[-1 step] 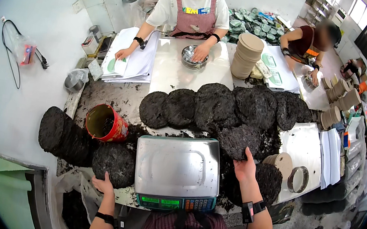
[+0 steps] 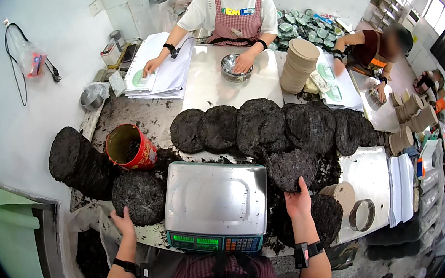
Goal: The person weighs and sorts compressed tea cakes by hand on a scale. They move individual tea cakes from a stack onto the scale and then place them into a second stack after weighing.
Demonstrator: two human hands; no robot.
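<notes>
My right hand (image 2: 298,203) grips the near edge of a rough black round cake (image 2: 291,168) of matted, flaky material, thumb on top and the other fingers hidden below. My left hand (image 2: 124,221) rests at the near edge of another black cake (image 2: 139,197), thumb and fingers apart. Between my hands stands a weighing scale (image 2: 218,199) with a bare metal pan and lit green displays. More black cakes (image 2: 261,127) lean in a row beyond it. A stack of them (image 2: 78,163) stands at the left, beside a red tub (image 2: 132,149) with dark crumbs inside.
Opposite, a co-worker's hand (image 2: 244,61) is in a metal bowl (image 2: 230,65), the other on papers (image 2: 155,78). A second co-worker (image 2: 372,52) works at the right. Beige discs (image 2: 300,65) stand stacked; a ring (image 2: 361,214) lies right. An open sack (image 2: 88,256) stands lower left.
The view has shifted slightly. The right-hand co-worker's hand has moved onto the papers. The opposite co-worker's hand on the papers has shifted slightly. My hands stay by the same two cakes.
</notes>
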